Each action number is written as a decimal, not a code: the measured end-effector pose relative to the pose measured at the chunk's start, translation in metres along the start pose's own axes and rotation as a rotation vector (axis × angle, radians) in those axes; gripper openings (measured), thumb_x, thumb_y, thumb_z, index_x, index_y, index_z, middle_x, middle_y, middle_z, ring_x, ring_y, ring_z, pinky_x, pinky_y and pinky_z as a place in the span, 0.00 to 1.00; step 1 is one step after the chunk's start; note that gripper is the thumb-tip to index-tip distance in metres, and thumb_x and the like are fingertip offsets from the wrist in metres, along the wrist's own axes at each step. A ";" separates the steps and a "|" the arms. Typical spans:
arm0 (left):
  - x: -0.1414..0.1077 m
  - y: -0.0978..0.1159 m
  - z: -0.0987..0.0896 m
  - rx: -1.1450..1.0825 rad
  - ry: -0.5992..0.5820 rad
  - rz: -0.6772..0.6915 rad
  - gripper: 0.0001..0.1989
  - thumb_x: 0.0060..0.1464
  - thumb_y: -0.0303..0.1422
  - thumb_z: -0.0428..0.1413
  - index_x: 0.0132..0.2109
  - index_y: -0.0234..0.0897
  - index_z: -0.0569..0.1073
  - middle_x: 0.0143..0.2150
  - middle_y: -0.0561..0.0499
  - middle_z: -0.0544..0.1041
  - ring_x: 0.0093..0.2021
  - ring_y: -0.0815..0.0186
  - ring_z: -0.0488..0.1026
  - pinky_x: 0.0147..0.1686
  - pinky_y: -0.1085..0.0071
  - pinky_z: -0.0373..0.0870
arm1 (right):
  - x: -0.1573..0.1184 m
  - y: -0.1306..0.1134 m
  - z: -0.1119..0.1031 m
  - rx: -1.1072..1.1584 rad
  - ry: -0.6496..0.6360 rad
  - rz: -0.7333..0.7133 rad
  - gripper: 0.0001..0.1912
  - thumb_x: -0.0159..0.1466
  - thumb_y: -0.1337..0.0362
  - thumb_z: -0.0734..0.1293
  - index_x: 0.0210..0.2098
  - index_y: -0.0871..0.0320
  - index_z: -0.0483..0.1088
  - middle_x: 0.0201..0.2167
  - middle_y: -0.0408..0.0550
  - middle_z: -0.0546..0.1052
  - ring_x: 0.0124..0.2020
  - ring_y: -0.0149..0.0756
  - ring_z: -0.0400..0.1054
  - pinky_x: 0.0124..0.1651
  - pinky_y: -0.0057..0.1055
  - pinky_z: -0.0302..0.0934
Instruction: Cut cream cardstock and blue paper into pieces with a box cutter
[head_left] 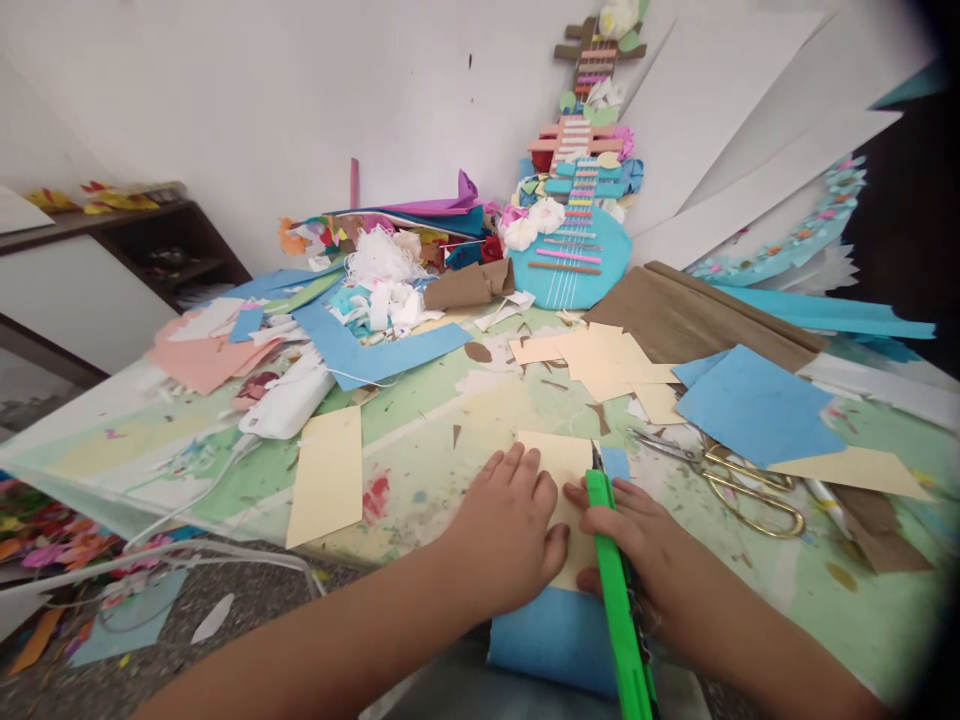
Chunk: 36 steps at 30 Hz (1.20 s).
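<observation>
My left hand (514,525) lies flat, fingers stretched out, on a cream paper piece (551,455) at the table's near edge. Pressed against the right side of that paper, my right hand (634,535) is closed around a long bright green tool (616,590) with a dark pointed tip. The tool's exact kind is not clear. Its tip points away from me, along the paper's right edge, and its body runs down toward my lap. Under the cream paper, blue paper (551,640) hangs over the edge. Gold-handled scissors (750,490) lie right of my right hand.
Left stand a cream sheet (328,475) and a white plastic device (289,400) with a cord. Blue sheets (761,405), cream scraps (604,360) and brown paper (697,315) lie right and behind. A blue paper instrument (574,260) leans on the wall.
</observation>
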<state>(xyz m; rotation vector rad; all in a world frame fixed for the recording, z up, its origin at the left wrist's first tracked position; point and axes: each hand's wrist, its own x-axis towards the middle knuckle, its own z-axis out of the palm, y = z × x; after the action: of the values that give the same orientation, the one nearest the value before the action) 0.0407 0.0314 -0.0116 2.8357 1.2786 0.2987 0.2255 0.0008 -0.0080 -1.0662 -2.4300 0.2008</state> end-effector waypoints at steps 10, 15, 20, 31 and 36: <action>0.000 0.000 0.002 -0.013 0.011 0.004 0.22 0.55 0.39 0.45 0.49 0.26 0.67 0.56 0.32 0.63 0.58 0.47 0.56 0.55 0.55 0.55 | -0.003 0.003 0.003 -0.042 0.005 -0.015 0.16 0.56 0.68 0.63 0.45 0.57 0.60 0.48 0.57 0.70 0.53 0.44 0.60 0.52 0.47 0.57; 0.001 0.002 0.001 -0.008 0.033 -0.005 0.21 0.54 0.39 0.45 0.49 0.26 0.67 0.56 0.33 0.63 0.58 0.47 0.57 0.54 0.55 0.56 | -0.004 0.003 0.003 -0.066 0.011 -0.021 0.17 0.56 0.67 0.63 0.46 0.58 0.60 0.48 0.58 0.70 0.52 0.45 0.62 0.51 0.49 0.58; 0.001 0.003 0.001 -0.004 0.029 -0.003 0.22 0.54 0.39 0.46 0.49 0.26 0.67 0.56 0.32 0.63 0.58 0.48 0.57 0.54 0.56 0.56 | -0.003 0.003 0.002 -0.074 0.017 -0.025 0.18 0.56 0.68 0.63 0.46 0.59 0.61 0.49 0.58 0.70 0.52 0.45 0.62 0.50 0.48 0.59; 0.002 0.002 -0.001 -0.019 0.004 -0.004 0.21 0.54 0.39 0.46 0.49 0.27 0.67 0.56 0.33 0.63 0.58 0.48 0.57 0.54 0.55 0.56 | -0.004 0.003 0.001 -0.038 -0.002 0.020 0.17 0.57 0.67 0.63 0.46 0.57 0.61 0.50 0.57 0.69 0.52 0.44 0.62 0.51 0.48 0.59; 0.004 0.002 -0.001 -0.005 -0.035 0.004 0.23 0.56 0.39 0.44 0.53 0.27 0.64 0.58 0.32 0.61 0.59 0.47 0.54 0.54 0.54 0.54 | -0.006 0.003 0.003 -0.021 0.019 0.036 0.17 0.57 0.68 0.63 0.46 0.56 0.61 0.50 0.55 0.69 0.54 0.44 0.61 0.53 0.47 0.58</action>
<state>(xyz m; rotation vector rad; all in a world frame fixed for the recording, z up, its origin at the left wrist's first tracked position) 0.0449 0.0327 -0.0099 2.8269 1.2636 0.2506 0.2293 -0.0011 -0.0141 -1.1169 -2.4023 0.1760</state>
